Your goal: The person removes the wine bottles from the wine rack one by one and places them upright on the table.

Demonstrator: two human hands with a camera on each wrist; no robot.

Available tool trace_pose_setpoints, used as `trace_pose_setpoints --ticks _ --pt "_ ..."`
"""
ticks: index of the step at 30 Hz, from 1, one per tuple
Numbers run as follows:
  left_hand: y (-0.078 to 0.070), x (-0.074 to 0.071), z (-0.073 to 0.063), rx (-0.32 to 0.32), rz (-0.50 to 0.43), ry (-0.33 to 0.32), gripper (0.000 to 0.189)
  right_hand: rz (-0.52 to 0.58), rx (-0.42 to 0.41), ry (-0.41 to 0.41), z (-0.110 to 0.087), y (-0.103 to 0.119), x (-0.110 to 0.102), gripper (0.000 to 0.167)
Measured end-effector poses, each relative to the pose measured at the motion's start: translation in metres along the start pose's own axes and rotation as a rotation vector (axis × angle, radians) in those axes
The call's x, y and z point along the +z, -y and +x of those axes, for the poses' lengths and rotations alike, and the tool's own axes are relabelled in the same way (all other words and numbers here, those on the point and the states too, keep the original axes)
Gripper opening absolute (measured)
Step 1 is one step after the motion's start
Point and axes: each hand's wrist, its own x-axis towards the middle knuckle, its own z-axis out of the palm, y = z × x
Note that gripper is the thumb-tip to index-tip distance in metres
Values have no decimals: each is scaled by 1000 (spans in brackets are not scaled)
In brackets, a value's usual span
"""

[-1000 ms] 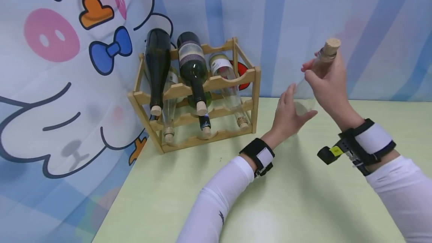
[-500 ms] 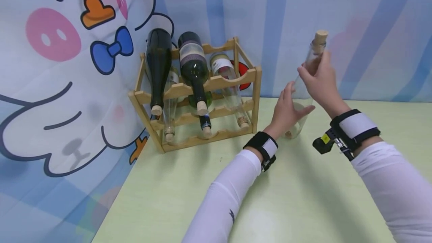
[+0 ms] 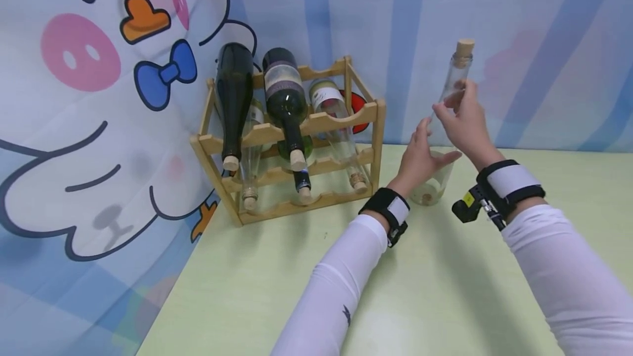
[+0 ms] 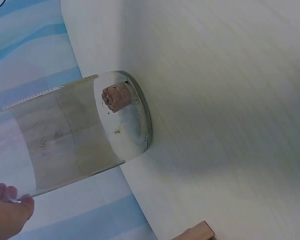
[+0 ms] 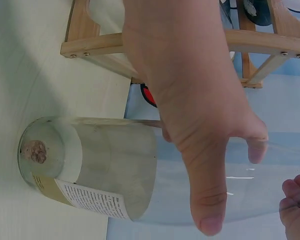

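A clear glass bottle (image 3: 432,187) stands upright on the table, slightly tilted in the head view, with a cork (image 3: 465,47) in its mouth. My left hand (image 3: 419,161) holds its body, thumb across the near side. Higher up, my right hand (image 3: 467,122) pinches the neck between thumb and fingers. A brown piece of cork (image 4: 116,97) lies inside at the bottom. The right wrist view shows a white and gold label (image 5: 92,199) on the glass, with the left hand reaching across from above and right fingertips (image 5: 296,192) at the edge.
A wooden wine rack (image 3: 378,150) stands left of the hands. It bears several corked bottles, among them a dark bottle (image 3: 234,92) and a labelled dark bottle (image 3: 286,95) on top. A printed cloth backdrop (image 3: 445,4) hangs behind the pale green table (image 3: 306,257).
The bottle has come down and straightened, its base now on the table. My right hand has moved left and slid lower on the neck. My left hand has barely moved.
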Motion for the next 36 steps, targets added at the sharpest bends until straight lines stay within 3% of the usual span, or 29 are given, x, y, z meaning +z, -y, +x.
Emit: trace_pose_setpoints --ticks 5,9,12,14,15,17,19,20,21,22,23,25,26,28,30,32,34,36 --pt "-5 -3 -2 -57 5 12 86 8 -2 20 -1 0 0 54" --pt "-18 -10 -15 -141 84 -16 81 10 -7 47 -1 -2 0 56" --pt "-41 -29 -39 -80 84 -20 74 14 1 67 -2 -4 -1 58" --pt "-59 -52 -62 75 29 -50 67 18 6 74 -2 -5 -1 59" --pt "-68 -66 -74 194 0 -83 64 20 7 76 -2 -5 -1 59" --pt "-81 -100 -96 498 -36 -188 52 24 10 82 -3 -5 -1 59" --pt "-87 -135 -113 806 -22 -387 37 25 7 92 -2 -5 -2 59" --pt "-87 -154 -119 918 3 -511 32 26 7 97 -2 -6 -2 59" --pt "-86 -173 -124 986 18 -635 28 26 10 102 -2 -6 -2 60" --pt "-82 -191 -128 1005 -1 -753 26 27 13 109 -2 -6 -2 60" --pt "-77 -210 -132 972 -38 -868 24 28 16 115 -2 -7 -2 60" --pt "-61 -244 -136 816 -110 -1047 19 28 19 122 -3 -7 -3 61" --pt "-50 -260 -138 707 -134 -1102 18 29 20 124 -3 -7 -4 62" --pt "-28 -288 -138 481 -157 -1151 18 35 27 131 -3 -7 -4 62" --pt "-6 -308 -135 272 -67 -1138 18 39 46 146 -3 -7 -6 63" --pt "14 -318 -130 122 43 -1073 20 44 66 153 -3 -6 -8 64" --pt "29 -321 -125 29 125 -1001 23 45 84 153 -2 -6 -10 65" --pt "43 -320 -120 -17 193 -932 27 40 92 146 -2 -6 -11 65"
